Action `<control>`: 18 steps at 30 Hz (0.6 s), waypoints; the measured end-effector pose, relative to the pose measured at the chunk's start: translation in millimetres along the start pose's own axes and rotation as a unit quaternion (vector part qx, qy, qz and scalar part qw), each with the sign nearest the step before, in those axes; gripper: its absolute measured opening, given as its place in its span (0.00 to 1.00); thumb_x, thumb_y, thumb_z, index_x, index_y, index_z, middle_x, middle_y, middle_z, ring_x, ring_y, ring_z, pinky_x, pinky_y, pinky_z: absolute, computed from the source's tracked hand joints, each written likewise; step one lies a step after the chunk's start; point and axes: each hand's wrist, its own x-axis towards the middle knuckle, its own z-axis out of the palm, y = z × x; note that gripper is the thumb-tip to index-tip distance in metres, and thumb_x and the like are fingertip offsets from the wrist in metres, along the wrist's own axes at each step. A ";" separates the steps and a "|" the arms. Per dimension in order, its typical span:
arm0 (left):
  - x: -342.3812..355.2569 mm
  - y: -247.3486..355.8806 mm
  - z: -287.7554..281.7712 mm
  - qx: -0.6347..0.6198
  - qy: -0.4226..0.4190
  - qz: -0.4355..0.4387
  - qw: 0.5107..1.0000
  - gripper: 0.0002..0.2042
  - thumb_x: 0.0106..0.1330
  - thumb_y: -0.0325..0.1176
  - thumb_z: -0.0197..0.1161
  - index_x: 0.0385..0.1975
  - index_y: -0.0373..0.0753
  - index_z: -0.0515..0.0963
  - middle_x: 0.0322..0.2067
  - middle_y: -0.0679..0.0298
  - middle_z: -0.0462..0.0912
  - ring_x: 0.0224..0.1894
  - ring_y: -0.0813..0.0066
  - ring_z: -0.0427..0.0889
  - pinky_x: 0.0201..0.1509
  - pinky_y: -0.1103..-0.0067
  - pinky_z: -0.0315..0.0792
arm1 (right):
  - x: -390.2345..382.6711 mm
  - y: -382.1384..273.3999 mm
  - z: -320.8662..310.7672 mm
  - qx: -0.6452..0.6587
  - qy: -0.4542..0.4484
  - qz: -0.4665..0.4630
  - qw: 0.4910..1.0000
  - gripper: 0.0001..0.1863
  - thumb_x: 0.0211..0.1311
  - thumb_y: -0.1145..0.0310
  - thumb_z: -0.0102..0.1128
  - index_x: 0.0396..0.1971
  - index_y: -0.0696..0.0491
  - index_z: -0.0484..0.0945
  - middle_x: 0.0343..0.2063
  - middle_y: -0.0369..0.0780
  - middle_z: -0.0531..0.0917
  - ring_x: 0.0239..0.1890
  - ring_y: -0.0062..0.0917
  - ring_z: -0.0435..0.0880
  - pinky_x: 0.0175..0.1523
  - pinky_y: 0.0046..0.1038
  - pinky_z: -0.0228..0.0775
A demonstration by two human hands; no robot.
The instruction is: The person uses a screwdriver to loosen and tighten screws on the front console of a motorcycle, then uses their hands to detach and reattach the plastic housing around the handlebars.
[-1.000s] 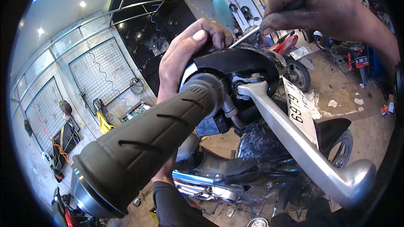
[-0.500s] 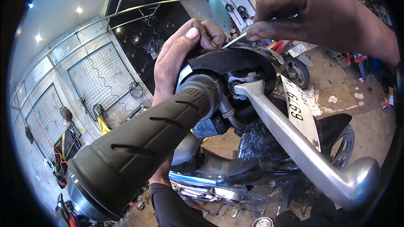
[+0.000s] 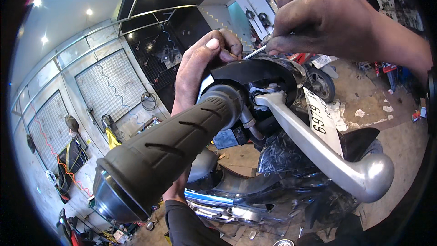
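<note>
Left hand (image 3: 200, 70) reaching up behind handlebar, fingers curled, pressing on black plastic cover (image 3: 252, 70) at inner end of grip. Right hand (image 3: 325, 16) coming from upper right, fingertips pinching thin metal tool (image 3: 254, 53); tool tip pointing at top edge of cover, just beside left fingertips. Grey rubber grip (image 3: 168, 148) sticking toward camera, lower left. Silver brake lever (image 3: 318, 148) running lower right. Motorcycle body (image 3: 255, 196) lying below handlebar.
</note>
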 end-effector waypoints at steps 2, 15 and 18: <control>0.9 -2.7 3.0 0.011 0.010 0.016 1.000 0.19 0.68 0.47 0.50 0.33 0.33 0.74 0.27 0.67 0.74 0.31 0.84 0.73 0.37 0.86 0.66 | -2.9 5.2 10.3 -0.006 0.038 -0.022 0.999 0.12 0.56 0.67 0.69 0.20 0.59 0.81 0.18 0.44 0.81 0.18 0.31 0.82 0.21 0.30 0.72; 0.9 3.6 6.4 0.025 0.017 0.013 0.999 0.19 0.68 0.46 0.50 0.31 0.33 0.73 0.30 0.64 0.75 0.34 0.82 0.73 0.40 0.85 0.66 | -9.4 -6.4 14.5 -0.054 0.033 0.018 0.998 0.12 0.58 0.69 0.65 0.18 0.59 0.79 0.15 0.42 0.79 0.15 0.31 0.79 0.21 0.30 0.70; -2.1 -1.2 10.4 0.019 0.044 -0.002 0.999 0.17 0.68 0.45 0.50 0.30 0.34 0.72 0.29 0.64 0.73 0.33 0.82 0.73 0.40 0.84 0.67 | -9.0 -1.6 17.5 -0.041 0.013 0.021 0.999 0.12 0.58 0.70 0.65 0.18 0.59 0.79 0.14 0.42 0.79 0.15 0.31 0.79 0.21 0.30 0.70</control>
